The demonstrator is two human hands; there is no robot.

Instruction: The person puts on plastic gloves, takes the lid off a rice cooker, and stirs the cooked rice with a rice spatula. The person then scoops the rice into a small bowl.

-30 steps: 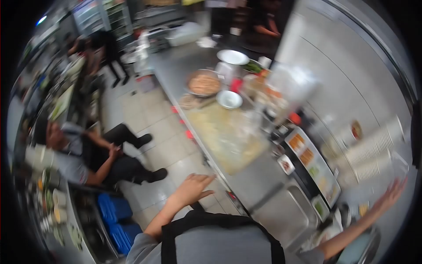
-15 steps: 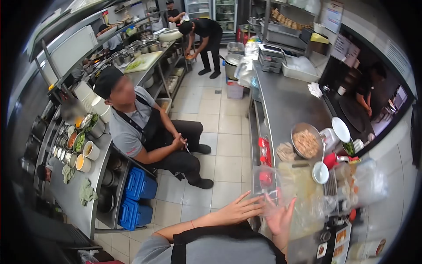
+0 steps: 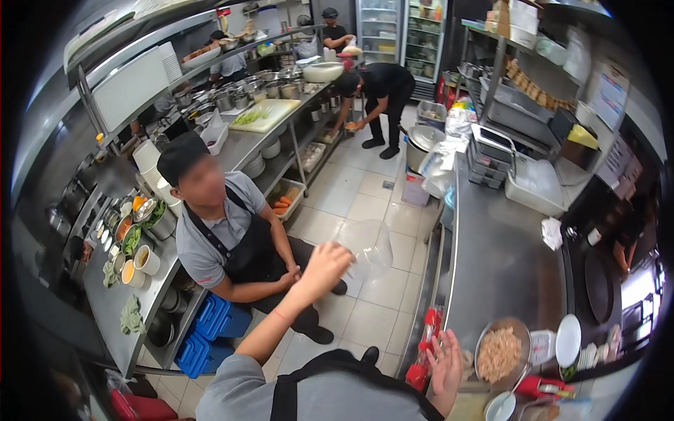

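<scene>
My left hand point(image 3: 326, 270) is raised over the floor in front of a seated co-worker. Its closed fingers grip the edge of a clear plastic container point(image 3: 370, 249), rounded and see-through. My right hand point(image 3: 446, 366) is held up at the near end of the steel counter, palm showing and fingers apart, with nothing in it. To its right stands a metal bowl point(image 3: 523, 328) of pale chopped meat point(image 3: 499, 354). Red packets point(image 3: 430, 326) lie along the counter's edge beside my right hand.
A co-worker point(image 3: 232, 217) in a dark apron sits close on the left; another point(image 3: 379, 88) bends over in the aisle. A white bowl point(image 3: 500, 407) and a white plate point(image 3: 568, 341) are at lower right. Blue bins point(image 3: 221, 316) sit under the left counter.
My left hand has carried the clear container up and away from the counter, out over the aisle. My right hand has come off the container and is apart from it. The view has turned.
</scene>
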